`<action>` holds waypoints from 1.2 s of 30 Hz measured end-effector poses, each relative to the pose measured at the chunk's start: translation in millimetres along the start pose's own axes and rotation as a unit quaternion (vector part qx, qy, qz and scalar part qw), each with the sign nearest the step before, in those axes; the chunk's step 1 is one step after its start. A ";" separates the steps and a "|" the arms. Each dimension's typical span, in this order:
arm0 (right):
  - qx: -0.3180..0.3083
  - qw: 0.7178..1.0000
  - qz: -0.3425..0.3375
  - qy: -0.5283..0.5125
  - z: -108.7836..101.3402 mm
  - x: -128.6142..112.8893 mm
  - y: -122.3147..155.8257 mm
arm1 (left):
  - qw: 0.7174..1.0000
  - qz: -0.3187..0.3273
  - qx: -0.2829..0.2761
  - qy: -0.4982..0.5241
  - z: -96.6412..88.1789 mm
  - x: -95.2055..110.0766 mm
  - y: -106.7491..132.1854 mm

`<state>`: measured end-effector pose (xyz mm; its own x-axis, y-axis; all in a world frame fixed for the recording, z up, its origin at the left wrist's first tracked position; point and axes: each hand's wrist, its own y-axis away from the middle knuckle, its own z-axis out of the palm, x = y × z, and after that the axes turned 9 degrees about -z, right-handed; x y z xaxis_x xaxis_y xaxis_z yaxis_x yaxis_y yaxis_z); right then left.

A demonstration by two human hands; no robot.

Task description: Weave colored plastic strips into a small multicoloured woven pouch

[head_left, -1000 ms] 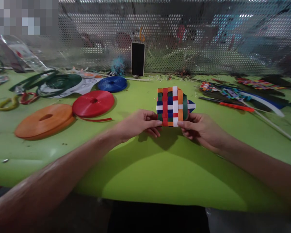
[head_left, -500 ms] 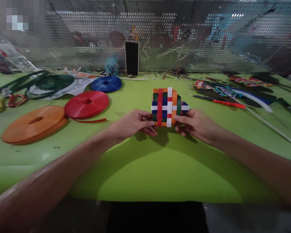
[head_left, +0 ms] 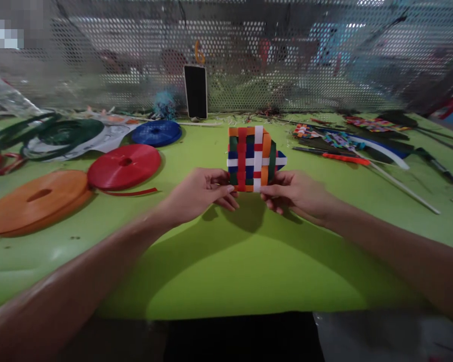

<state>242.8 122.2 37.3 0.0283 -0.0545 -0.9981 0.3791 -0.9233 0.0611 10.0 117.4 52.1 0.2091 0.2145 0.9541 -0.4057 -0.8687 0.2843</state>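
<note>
Between my hands is a woven ribbon piece (head_left: 249, 160) of orange, red, white, green and blue strips, held up above the green table (head_left: 249, 271). Its right end narrows to a blue-and-white point. My left hand (head_left: 215, 190) pinches its lower left corner between thumb and fingers. My right hand (head_left: 287, 192) grips the lower edge toward the right, thumb in front and fingers behind. Part of each hand's fingers is hidden behind the weave. A red ribbon roll (head_left: 143, 160) lies left of my left hand, its loose end pointing toward it.
Orange (head_left: 66, 196), blue (head_left: 169, 131) and green (head_left: 88, 131) ribbon rolls lie on the left, near red-handled scissors (head_left: 7, 163). A phone (head_left: 196, 93) leans on the perforated metal screen (head_left: 241, 60). To the right are woven pieces (head_left: 340, 140), an orange-and-black tool (head_left: 345, 159) and a white stick (head_left: 407, 191).
The woven piece has been raised slightly and turned more upright toward me. My right hand has shifted to its lower edge. The whole view has swung a little to the right.
</note>
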 end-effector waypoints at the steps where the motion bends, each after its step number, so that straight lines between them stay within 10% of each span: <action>1: 0.003 1.000 0.007 -0.006 0.1 -0.3 -0.1 | 1.000 0.005 -0.001 -0.003 -0.4 0.8 0.4; 24: 0.002 0.999 0.031 0.023 0.7 3.6 -2.6 | 0.997 -0.013 -0.025 0.073 1.3 -4.2 -4.2; 29: -0.091 0.971 0.106 0.193 -16.1 -20.6 -0.7 | 0.994 -0.065 0.039 0.083 2.5 -8.8 -8.0; 34: 0.019 0.881 -0.158 0.445 -5.0 -40.5 11.0 | 0.993 -0.051 0.071 0.082 5.9 -14.5 -9.7; 36: -0.030 0.860 -0.273 0.429 10.8 -33.6 10.5 | 0.992 -0.054 0.062 0.095 7.4 -15.6 -8.9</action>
<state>235.9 110.2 71.4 0.4940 0.7057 -0.5079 0.5990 -0.6997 -0.3895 16.9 118.4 34.1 0.0685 0.3798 0.9225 -0.2745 -0.8818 0.3834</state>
